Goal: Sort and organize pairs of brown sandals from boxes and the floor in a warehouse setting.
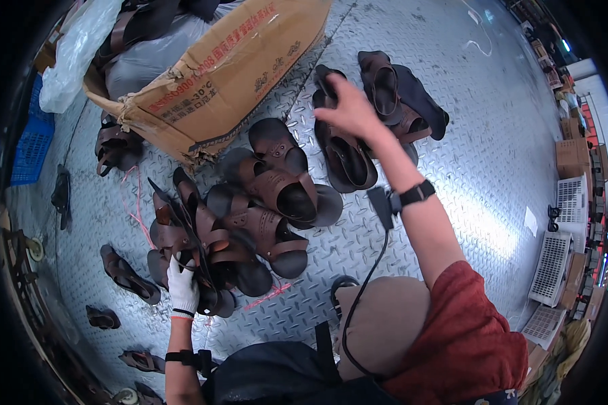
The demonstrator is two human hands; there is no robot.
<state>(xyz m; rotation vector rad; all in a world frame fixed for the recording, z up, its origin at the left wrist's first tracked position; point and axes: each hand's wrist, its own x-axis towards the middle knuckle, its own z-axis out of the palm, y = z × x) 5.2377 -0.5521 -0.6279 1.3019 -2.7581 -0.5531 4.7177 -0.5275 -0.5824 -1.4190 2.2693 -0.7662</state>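
Note:
My left hand (183,289), in a white knitted glove, is closed on a brown sandal (173,236) at the left end of a row on the metal floor. More brown sandals with dark soles (267,226) lie overlapping to the right of it. My bare right hand (351,108) is stretched out over a second pile of brown sandals (348,162), thumb and fingers apart. Its fingertips are at the far end of a dark sandal (327,77); whether they touch it I cannot tell. Just right of that hand lie further sandals (385,88).
A torn cardboard box (216,74) holding sandals and plastic wrap stands at the far left, beside a blue crate (32,135). Loose sandals (130,275) and pink string (138,209) are on the floor at left. White baskets (550,266) line the right side.

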